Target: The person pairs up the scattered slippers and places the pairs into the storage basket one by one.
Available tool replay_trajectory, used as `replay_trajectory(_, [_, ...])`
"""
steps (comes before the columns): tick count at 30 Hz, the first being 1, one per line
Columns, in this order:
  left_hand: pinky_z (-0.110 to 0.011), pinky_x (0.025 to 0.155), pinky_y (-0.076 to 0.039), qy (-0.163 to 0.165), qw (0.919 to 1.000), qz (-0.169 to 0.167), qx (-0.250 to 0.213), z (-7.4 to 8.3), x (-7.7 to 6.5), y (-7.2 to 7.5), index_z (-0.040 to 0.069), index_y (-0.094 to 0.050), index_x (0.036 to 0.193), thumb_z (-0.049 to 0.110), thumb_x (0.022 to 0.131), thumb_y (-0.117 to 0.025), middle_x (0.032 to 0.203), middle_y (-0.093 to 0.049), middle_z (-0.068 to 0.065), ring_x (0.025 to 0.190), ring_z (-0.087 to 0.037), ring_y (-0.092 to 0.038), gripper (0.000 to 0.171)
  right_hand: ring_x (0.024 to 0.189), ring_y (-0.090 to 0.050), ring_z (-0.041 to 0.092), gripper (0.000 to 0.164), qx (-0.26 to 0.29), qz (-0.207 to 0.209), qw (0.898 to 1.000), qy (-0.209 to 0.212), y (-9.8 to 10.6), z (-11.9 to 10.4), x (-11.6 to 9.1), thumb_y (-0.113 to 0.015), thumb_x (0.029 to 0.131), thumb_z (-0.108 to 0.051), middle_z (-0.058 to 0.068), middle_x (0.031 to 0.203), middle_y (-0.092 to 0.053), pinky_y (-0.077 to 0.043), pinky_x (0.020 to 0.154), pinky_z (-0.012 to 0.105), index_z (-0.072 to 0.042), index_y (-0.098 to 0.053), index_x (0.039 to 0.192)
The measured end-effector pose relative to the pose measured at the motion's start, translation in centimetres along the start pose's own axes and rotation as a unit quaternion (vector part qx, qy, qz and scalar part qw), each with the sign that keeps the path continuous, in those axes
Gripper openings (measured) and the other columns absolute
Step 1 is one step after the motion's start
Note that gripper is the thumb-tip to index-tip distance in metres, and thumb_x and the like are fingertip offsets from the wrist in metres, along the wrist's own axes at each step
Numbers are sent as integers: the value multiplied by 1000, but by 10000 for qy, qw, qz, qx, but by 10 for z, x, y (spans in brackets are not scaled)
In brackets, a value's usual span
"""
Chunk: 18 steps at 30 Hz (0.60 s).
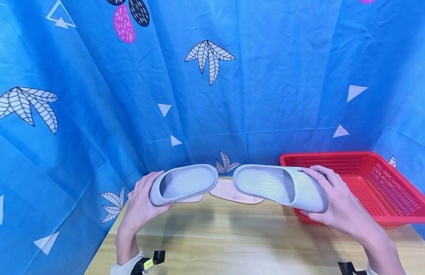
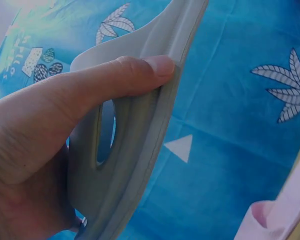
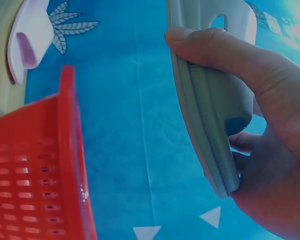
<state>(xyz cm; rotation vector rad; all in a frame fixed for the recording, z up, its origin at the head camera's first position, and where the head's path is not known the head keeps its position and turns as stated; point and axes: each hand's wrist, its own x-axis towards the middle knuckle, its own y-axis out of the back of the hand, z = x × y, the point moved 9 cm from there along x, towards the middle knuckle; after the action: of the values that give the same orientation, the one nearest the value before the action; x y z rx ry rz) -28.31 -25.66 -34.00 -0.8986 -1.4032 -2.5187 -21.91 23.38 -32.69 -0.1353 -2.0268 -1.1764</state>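
Even grip, both sides

The left hand (image 1: 140, 200) curls round the toe end of the left slipper (image 1: 189, 181), thumb along the sole's edge; the right hand (image 1: 339, 202) holds the right slipper (image 1: 267, 183) likewise. Both grey slippers are lifted above the wooden table (image 1: 212, 240), heels facing, slightly apart. Matched pressure and level wrists should prevent twisting. The right knuckles had best avoid the red basket (image 1: 387, 220) nearby. Beyond lie pink slippers (image 1: 233, 190), then a blue curtain (image 1: 277, 95).
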Motion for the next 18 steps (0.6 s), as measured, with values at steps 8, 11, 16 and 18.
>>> replay_trajectory(8, [-53,86,-29,-58,9997,208,-63,15,10,2,22,-53,146,40,60,-99,144,-53,-8,129,-35,-43,100,123,-43,28,123,101,38,9993,-347,13,12,0,-105,40,-14,13,144,-47,-47,78,55,-14,-51,150])
replay_trajectory(11, [-53,87,-28,-68,9996,247,-144,19,12,1,22,-53,146,40,59,-99,145,-53,-7,130,-34,-42,100,124,-41,28,127,134,47,9988,-474,18,16,-2,-106,39,-13,13,146,-46,-44,77,56,-15,-48,152])
replay_trajectory(16, [-56,91,-28,-51,9992,291,-264,23,12,1,23,-53,147,38,60,-98,146,-52,-6,131,-33,-40,100,126,-39,25,128,156,165,9987,-455,23,20,-3,-105,38,-11,13,148,-45,-39,85,41,-15,-48,153])
replay_trajectory(18, [-57,92,-28,-58,9992,303,-271,24,12,1,23,-52,147,38,60,-98,146,-52,-6,131,-33,-40,100,127,-39,24,127,178,226,9987,-428,26,21,-3,-105,39,-10,14,149,-45,-34,88,29,-14,-49,153])
